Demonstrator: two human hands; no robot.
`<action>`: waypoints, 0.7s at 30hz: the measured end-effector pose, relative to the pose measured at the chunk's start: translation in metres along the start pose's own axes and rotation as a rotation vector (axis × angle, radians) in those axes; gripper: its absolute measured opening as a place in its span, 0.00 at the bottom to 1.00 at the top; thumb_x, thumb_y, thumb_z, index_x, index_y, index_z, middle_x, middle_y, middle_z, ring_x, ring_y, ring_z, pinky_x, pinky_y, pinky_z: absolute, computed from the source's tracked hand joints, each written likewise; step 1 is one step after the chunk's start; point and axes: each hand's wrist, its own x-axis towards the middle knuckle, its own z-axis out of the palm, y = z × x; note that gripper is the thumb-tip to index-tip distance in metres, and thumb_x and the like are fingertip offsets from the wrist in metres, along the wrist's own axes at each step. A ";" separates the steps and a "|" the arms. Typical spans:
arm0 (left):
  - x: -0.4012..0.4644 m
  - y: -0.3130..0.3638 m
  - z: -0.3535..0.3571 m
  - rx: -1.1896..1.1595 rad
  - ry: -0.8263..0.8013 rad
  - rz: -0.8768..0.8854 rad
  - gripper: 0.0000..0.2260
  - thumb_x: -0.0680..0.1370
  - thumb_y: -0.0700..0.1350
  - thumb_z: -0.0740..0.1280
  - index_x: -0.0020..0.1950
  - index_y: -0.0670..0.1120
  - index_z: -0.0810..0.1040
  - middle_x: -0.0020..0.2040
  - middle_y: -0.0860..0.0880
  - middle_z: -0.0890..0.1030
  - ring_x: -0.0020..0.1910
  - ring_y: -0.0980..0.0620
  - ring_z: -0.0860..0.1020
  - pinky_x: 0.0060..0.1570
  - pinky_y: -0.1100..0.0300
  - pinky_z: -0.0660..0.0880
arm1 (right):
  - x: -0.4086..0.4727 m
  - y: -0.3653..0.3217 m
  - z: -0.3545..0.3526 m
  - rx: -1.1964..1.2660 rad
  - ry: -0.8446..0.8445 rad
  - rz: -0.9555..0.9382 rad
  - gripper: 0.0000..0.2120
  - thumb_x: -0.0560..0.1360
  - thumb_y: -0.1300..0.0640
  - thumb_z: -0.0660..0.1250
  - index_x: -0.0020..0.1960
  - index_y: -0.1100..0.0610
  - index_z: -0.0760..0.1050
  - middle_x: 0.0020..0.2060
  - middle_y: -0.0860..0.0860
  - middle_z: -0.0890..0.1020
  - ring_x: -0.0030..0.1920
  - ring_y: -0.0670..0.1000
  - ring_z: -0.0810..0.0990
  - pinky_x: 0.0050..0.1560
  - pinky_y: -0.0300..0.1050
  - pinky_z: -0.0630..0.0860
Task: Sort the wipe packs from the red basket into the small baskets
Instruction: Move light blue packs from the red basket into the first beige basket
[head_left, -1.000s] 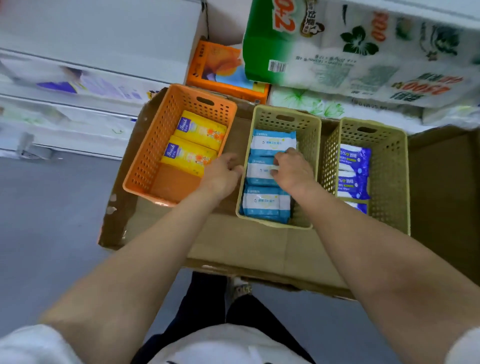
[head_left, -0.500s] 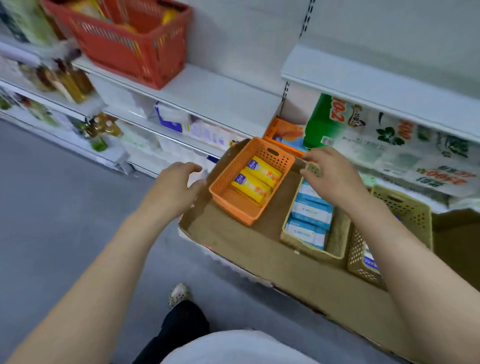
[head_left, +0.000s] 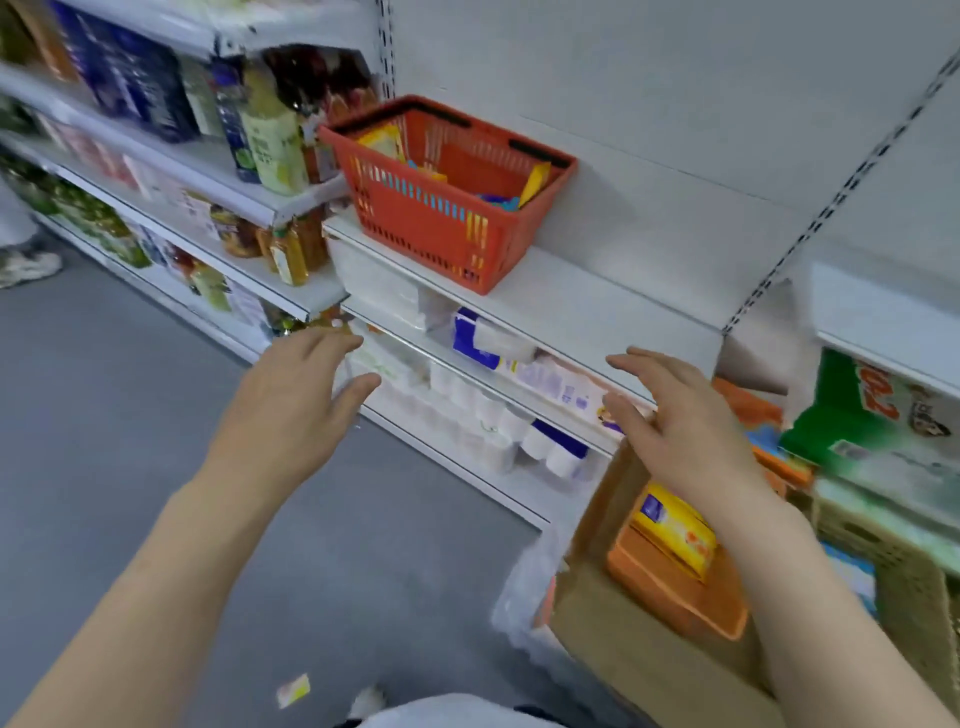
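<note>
Reaching hands: left hand (head_left: 291, 400) and right hand (head_left: 675, 431) are raised below the shelf (head_left: 571, 306), fingers spread and holding nothing.
Red basket (head_left: 441, 208): sits on the shelf with yellow and blue wipe packs (head_left: 387, 140) inside.
Orange basket (head_left: 670, 582): lower right, inside a cardboard tray (head_left: 623, 649), holding a yellow pack (head_left: 675, 530).
Beige basket (head_left: 904, 587): at the right edge, blurred.
</note>
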 end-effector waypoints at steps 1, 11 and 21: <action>0.019 -0.014 -0.008 0.010 0.002 0.028 0.20 0.79 0.53 0.65 0.67 0.43 0.76 0.64 0.42 0.77 0.63 0.40 0.73 0.62 0.46 0.70 | 0.017 -0.014 0.007 0.002 0.001 0.002 0.19 0.78 0.52 0.67 0.68 0.52 0.75 0.68 0.51 0.75 0.69 0.53 0.70 0.65 0.41 0.64; 0.218 -0.101 0.009 0.058 -0.032 0.183 0.20 0.79 0.51 0.67 0.67 0.42 0.76 0.64 0.42 0.77 0.64 0.40 0.73 0.63 0.48 0.70 | 0.197 -0.060 0.070 0.001 0.108 0.026 0.19 0.78 0.49 0.66 0.68 0.49 0.74 0.67 0.50 0.76 0.67 0.52 0.71 0.61 0.42 0.65; 0.460 -0.135 0.060 -0.006 -0.097 0.184 0.21 0.78 0.53 0.68 0.68 0.45 0.75 0.66 0.46 0.76 0.66 0.45 0.72 0.66 0.50 0.68 | 0.447 -0.051 0.117 0.045 0.054 0.008 0.18 0.77 0.52 0.68 0.66 0.52 0.76 0.65 0.51 0.77 0.66 0.53 0.73 0.65 0.43 0.67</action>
